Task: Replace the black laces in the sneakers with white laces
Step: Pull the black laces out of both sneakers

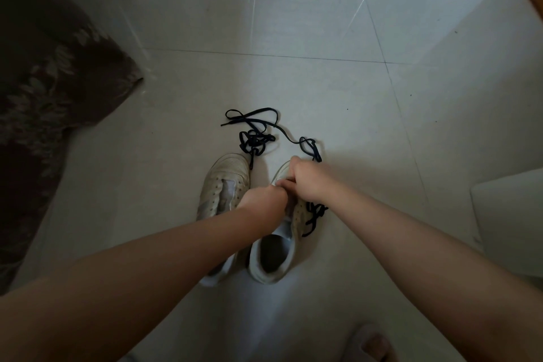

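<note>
We saw both forearms reach down and forward from the bottom corners, bare to the elbow, meeting over the right-hand sneaker [274, 256]. The left hand [266, 200] was curled into a loose fist at the shoe's tongue, knuckles up; what its fingers pinched was hidden, so we could not tell. The right hand [304, 178] was also curled, thumb tucked toward the left hand, covering the toe end of the same shoe; we could not make out what it held either. The two hands were touching or nearly so.

The right-hand sneaker was off-white, soft and creased, with a pale lining around its open collar. A black lace [314, 216] was partly threaded in it, a short tangle hanging over its outer side. The left-hand sneaker [226, 182] stood just beside it, the same worn off-white, its eyelets bare and its tongue showing; the left forearm crossed its heel.

A second black lace [254, 138], flat and thin, lay in loose loops and knots on the floor just beyond the two toes, one end trailing toward the right hand.

The floor [323, 82] was pale glossy tile with thin grout lines. A dark brown patterned fabric [50, 73] filled the left edge. A slipper toe [368, 344] showed at the bottom.
</note>
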